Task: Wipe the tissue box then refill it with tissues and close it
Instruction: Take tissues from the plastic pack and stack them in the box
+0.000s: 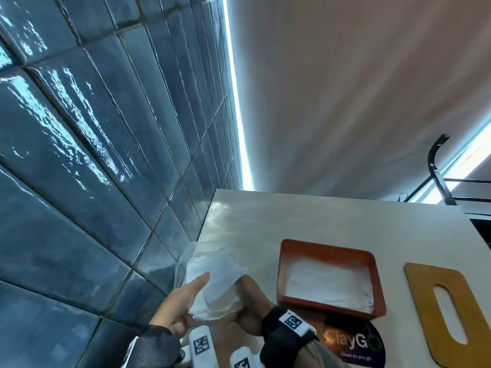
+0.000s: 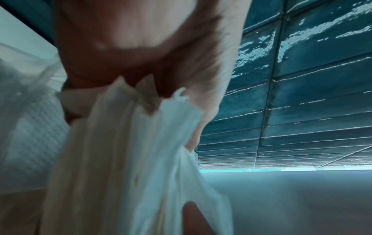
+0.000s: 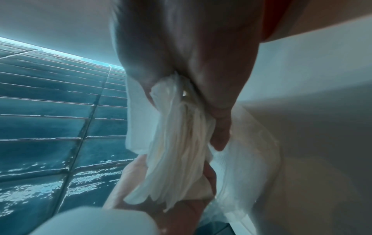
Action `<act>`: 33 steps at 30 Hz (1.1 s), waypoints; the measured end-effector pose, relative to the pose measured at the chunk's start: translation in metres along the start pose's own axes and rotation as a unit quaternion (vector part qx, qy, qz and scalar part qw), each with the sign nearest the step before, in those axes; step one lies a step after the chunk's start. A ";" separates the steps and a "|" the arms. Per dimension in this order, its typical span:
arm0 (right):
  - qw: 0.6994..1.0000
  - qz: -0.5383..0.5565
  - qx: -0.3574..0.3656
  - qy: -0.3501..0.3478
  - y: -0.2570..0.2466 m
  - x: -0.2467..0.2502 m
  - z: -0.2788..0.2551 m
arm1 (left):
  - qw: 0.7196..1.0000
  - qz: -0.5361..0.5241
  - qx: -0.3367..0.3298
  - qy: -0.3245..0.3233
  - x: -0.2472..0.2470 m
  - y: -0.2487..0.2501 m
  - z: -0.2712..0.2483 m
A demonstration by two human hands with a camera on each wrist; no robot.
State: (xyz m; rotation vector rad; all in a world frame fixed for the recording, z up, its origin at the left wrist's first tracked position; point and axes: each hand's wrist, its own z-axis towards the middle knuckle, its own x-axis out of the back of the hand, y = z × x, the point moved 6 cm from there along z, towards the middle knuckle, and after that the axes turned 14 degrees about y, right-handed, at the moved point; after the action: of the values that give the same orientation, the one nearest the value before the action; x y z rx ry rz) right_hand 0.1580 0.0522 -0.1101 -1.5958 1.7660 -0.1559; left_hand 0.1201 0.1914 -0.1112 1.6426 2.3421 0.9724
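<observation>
Both hands hold one stack of white tissues [image 1: 215,288] above the table's left edge, beside the tiled wall. My left hand [image 1: 183,301] grips the stack from the left, thumb lying across its top. My right hand [image 1: 249,304] grips it from the right, and the right wrist view shows the tissues [image 3: 181,143] pinched between thumb and fingers. In the left wrist view the tissues [image 2: 128,159] hang from my curled fingers. Clear plastic wrap [image 1: 186,256] surrounds the stack's far end. The red-orange tissue box [image 1: 328,249] stands open on the table with white tissues [image 1: 329,284] inside. Its wooden slotted lid [image 1: 425,298] lies to the right.
A glossy blue tiled wall [image 1: 93,155] runs along the left of the pale table [image 1: 292,216]. A dark round sticker [image 1: 356,343] with lettering lies near the front edge. A black metal frame [image 1: 438,171] stands beyond the table's far right corner.
</observation>
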 end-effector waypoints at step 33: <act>0.984 -0.124 0.114 -0.062 -0.103 0.083 -0.093 | 0.941 -0.254 -0.042 -0.219 -0.066 0.055 -0.053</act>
State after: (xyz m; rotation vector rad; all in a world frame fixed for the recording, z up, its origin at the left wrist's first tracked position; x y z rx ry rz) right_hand 0.1904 -0.0799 -0.0230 -1.6158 1.3973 -0.3572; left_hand 0.1677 0.1223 -0.0554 0.9978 2.1945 0.5246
